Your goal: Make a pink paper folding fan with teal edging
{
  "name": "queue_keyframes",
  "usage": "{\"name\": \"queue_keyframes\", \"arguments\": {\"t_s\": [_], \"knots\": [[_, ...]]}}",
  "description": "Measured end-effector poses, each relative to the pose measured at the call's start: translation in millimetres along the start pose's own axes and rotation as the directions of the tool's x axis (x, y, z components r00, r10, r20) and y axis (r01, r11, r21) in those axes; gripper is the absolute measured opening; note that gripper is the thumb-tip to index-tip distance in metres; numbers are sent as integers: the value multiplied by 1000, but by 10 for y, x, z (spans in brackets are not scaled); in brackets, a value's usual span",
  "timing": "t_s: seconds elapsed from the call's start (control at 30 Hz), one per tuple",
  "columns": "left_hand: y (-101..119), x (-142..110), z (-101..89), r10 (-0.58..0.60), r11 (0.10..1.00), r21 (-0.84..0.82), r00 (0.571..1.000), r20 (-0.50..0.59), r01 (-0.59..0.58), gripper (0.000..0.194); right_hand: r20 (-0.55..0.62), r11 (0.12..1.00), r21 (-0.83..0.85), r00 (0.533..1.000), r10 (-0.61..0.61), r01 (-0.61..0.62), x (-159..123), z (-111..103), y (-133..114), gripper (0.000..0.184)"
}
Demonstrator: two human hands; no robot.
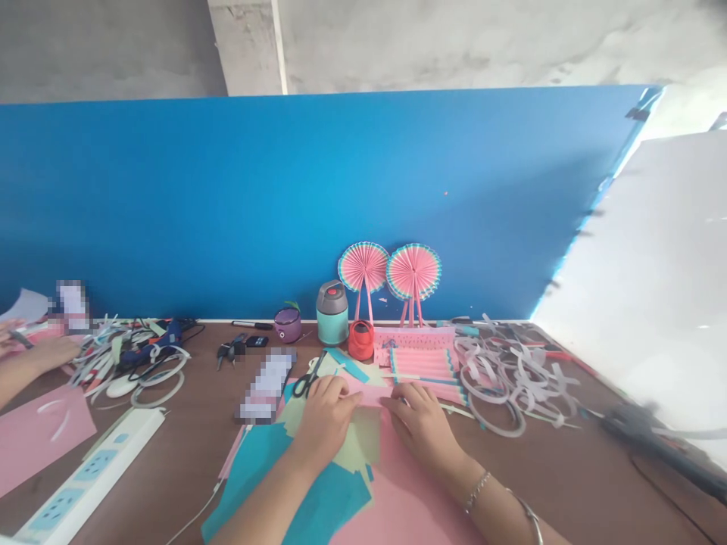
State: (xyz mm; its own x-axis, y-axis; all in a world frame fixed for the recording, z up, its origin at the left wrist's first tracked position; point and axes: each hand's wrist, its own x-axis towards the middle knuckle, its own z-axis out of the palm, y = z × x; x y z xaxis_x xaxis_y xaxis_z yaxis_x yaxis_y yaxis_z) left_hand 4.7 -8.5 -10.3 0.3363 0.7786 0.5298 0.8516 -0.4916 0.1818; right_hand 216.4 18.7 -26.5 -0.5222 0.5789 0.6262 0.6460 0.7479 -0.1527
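Observation:
My left hand (325, 418) and my right hand (421, 421) both pinch the far edge of a pink paper sheet (397, 492) lying on the brown table (568, 484). The fingers of each hand are curled and pressed onto the paper's fold. Under the pink sheet lie teal paper (266, 469) and pale green paper (357, 443). Black-handled scissors (310, 376) rest just beyond my left hand. Pleated pink paper strips (423, 365) lie just past my right hand.
Two round pink paper fans (389, 269) lean on the blue partition (284, 204), beside a teal bottle (332, 312), red tape holder (361, 341) and purple cup (288, 324). Paper strip loops (511, 378) lie right. A power strip (91, 477), keys (227, 350) and another person's hand (48, 352) are left.

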Motion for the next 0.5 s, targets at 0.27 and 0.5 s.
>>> {"name": "queue_keyframes", "arguments": {"t_s": [0.27,0.5], "knots": [[-94,2,12,-43,997,-50,970,241,57,42,204,999,-6,978,36,-36,-14,24,14,38],[-113,-5,-42,-141,967,-145,912,385,210,22,352,933,175,905,241,-316,-20,13,71,26]]}}
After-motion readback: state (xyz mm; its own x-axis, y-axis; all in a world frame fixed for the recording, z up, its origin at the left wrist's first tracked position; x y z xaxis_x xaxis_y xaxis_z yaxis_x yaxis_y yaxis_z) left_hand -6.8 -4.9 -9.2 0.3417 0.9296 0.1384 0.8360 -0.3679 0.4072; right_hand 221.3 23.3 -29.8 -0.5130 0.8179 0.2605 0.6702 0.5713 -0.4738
